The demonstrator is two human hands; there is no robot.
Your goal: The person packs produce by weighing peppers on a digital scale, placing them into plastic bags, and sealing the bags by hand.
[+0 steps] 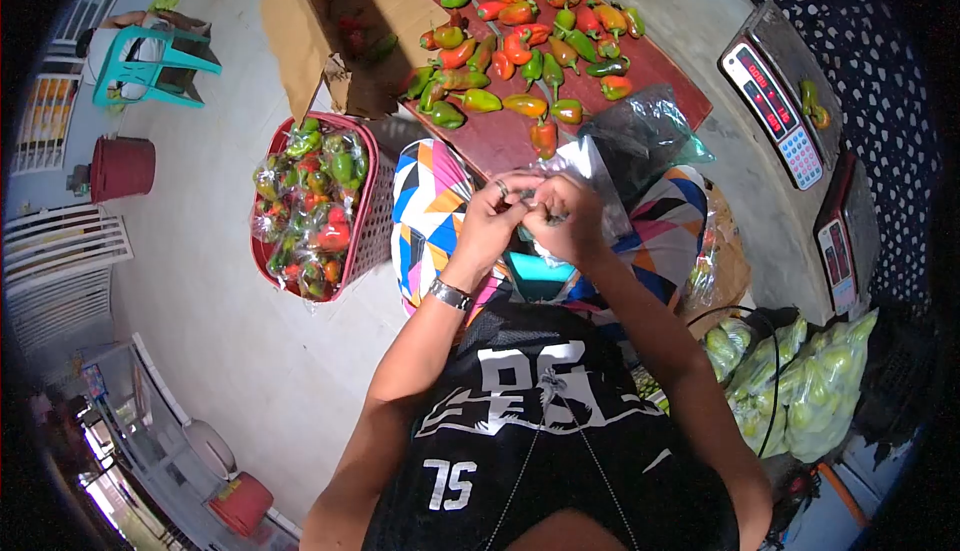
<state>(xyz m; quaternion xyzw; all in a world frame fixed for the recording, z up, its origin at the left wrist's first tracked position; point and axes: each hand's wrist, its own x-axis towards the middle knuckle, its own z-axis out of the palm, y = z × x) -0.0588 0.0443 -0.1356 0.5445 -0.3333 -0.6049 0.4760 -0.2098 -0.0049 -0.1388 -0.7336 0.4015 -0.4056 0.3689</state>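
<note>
Both hands meet above my lap, at the near edge of a dark red board (665,81). Fingers of my left hand (492,219) are bent and pinched together, touching those of my right hand (568,219). A thin clear plastic bag (600,179) appears gathered between them, though the fingers partly hide it. Just beyond the hands lies a red-orange pepper (543,138). Many red, green and mixed peppers (517,48) are spread over the board. To the right, a stack of clear plastic bags (650,141) rests on the board's edge and my thigh.
On my left stands a pink basket (374,206) filled with bagged peppers. A cardboard box (300,41) is behind it. Two digital scales, one nearer (838,251) and one farther (770,101), sit at right. Bags of green produce (825,391) lie below them. A teal chair (150,61) stands far left.
</note>
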